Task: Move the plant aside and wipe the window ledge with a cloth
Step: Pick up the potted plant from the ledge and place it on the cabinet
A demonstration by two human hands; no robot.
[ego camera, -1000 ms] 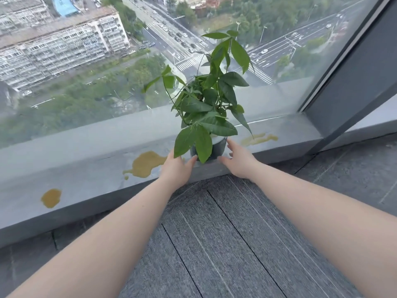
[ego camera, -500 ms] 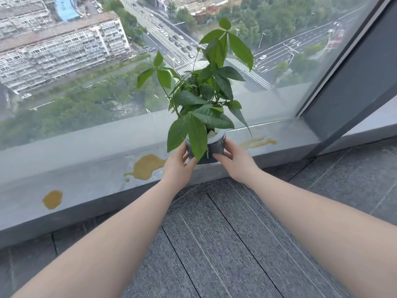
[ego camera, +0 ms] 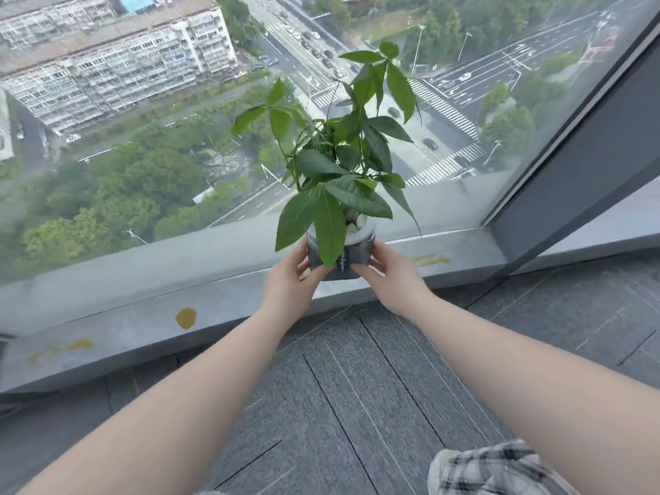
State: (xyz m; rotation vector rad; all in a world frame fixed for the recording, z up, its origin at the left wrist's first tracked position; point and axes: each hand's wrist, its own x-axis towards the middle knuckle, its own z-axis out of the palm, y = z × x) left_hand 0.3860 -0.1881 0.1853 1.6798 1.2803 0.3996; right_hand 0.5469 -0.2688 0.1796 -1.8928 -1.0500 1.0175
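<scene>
A green leafy plant (ego camera: 343, 162) grows in a small dark ribbed pot (ego camera: 348, 257) with a white rim. The pot is held up off the grey window ledge (ego camera: 143, 316). My left hand (ego camera: 285, 284) grips its left side and my right hand (ego camera: 396, 276) grips its right side. Yellow-brown stains lie on the ledge: a round one (ego camera: 185, 317) to the left, a smear (ego camera: 80, 344) further left, and a streak (ego camera: 430, 259) right of my right hand. No cloth shows on the ledge.
Large window glass (ego camera: 143, 137) rises behind the ledge, with a dark frame post (ego camera: 578, 166) at the right corner. Grey carpet tiles (ego camera: 357, 405) cover the floor below. A plaid fabric (ego camera: 489, 469) shows at the bottom right edge.
Both hands closed on the pot and lifted it off the ledge. The view shifted, so the stains now appear further left.
</scene>
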